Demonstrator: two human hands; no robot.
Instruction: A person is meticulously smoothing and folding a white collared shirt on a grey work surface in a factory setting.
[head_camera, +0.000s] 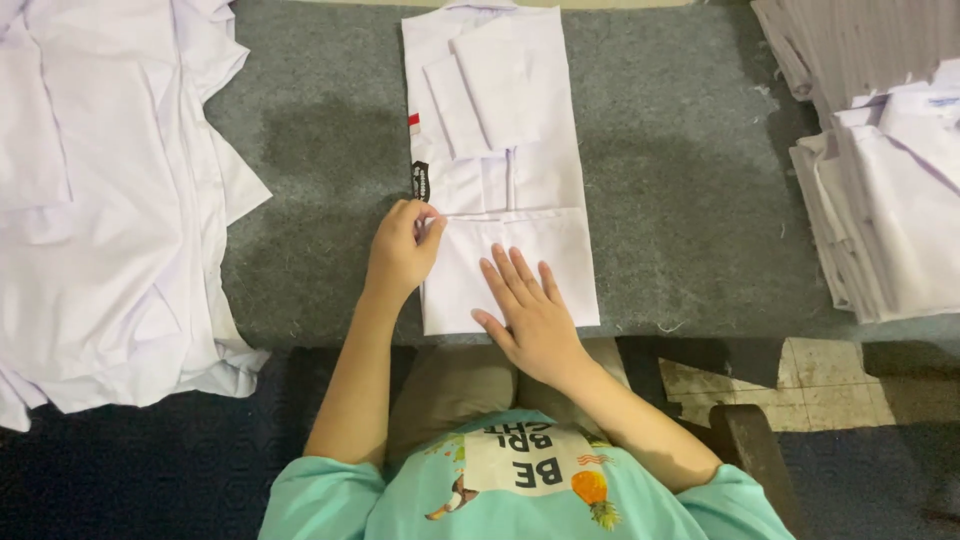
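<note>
Shirt (500, 180), light and limp, folded on counter (680, 200): we pinch its fold edge with left hand (402, 250), right hand (530, 310) spread flat pinning it.

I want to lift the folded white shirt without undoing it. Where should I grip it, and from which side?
Probably the near folded hem of the shirt, from the near table edge, one hand at each lower corner. The layers there are doubled. The left hand already pinches its left edge; the right hand lies flat on it.
</note>
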